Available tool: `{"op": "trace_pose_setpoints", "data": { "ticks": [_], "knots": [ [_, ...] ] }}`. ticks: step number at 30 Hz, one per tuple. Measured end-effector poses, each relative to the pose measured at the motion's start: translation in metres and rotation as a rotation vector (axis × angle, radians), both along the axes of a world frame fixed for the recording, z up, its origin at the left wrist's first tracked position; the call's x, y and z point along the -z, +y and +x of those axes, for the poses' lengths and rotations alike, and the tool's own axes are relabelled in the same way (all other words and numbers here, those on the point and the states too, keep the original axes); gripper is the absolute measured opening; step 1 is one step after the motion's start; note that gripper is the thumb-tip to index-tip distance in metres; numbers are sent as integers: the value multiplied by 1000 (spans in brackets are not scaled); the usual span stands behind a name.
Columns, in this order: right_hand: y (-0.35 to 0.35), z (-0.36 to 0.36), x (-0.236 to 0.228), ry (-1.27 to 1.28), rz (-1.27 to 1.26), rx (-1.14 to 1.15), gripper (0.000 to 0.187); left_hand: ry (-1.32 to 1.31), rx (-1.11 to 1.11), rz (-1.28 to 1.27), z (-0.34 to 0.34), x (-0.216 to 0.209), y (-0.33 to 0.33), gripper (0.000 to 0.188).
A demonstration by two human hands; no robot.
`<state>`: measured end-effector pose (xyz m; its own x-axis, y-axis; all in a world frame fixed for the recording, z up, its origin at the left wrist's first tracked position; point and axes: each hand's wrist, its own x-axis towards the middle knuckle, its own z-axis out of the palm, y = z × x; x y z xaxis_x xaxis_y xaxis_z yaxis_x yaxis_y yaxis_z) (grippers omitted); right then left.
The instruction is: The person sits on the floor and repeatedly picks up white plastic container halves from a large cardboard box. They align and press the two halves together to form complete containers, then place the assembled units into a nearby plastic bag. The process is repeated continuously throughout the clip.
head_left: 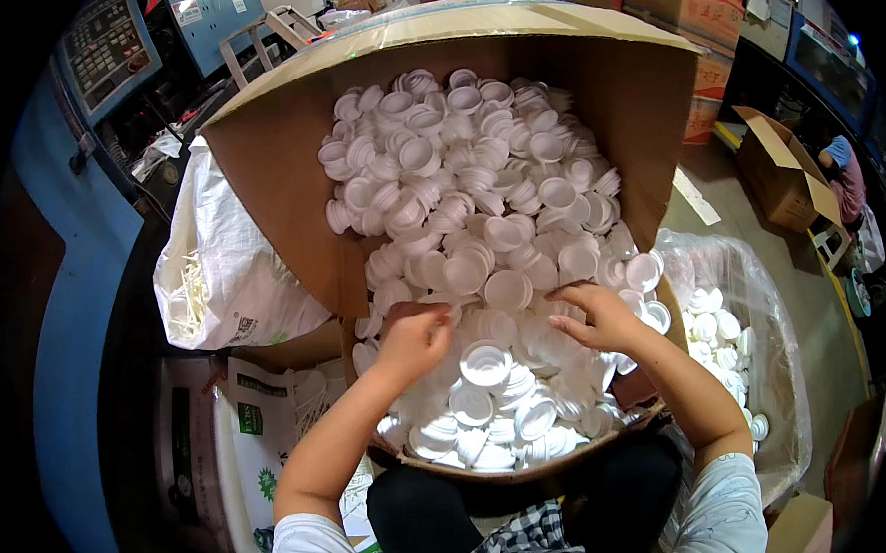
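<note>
A big cardboard box (643, 100) lies tipped toward me, filled with a heap of round white plastic lids (419, 157). My left hand (416, 339) is at the left of the heap, its fingers curled in among the lids. Whatever they hold, if anything, is hidden. Across from it, my right hand (595, 317) reaches over the pile with thumb and fingers apart and no lid gripped. Brightly lit lids (486, 364) lie between and below my hands, near the box's front rim.
At my right stands a clear plastic bag (778, 361) with more white lids. A white woven sack (215, 257) with thin white sprues is on the left, beside a blue machine (89, 322). Farther right are an open carton (779, 168) and a person (842, 175); stacked cartons (684, 29) stand behind.
</note>
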<state>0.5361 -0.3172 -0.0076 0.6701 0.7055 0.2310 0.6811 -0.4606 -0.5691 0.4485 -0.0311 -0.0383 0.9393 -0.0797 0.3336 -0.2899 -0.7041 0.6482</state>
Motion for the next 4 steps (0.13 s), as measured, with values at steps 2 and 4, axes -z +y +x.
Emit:
{"op": "trace_pose_setpoints", "data": {
  "ticks": [2, 4],
  "knots": [
    [26, 2, -22, -130, 113, -169, 36, -55, 183, 94, 19, -16, -23, 26],
    [64, 2, -34, -248, 209, -367, 32, 28, 399, 130, 43, -15, -30, 27]
  ]
}}
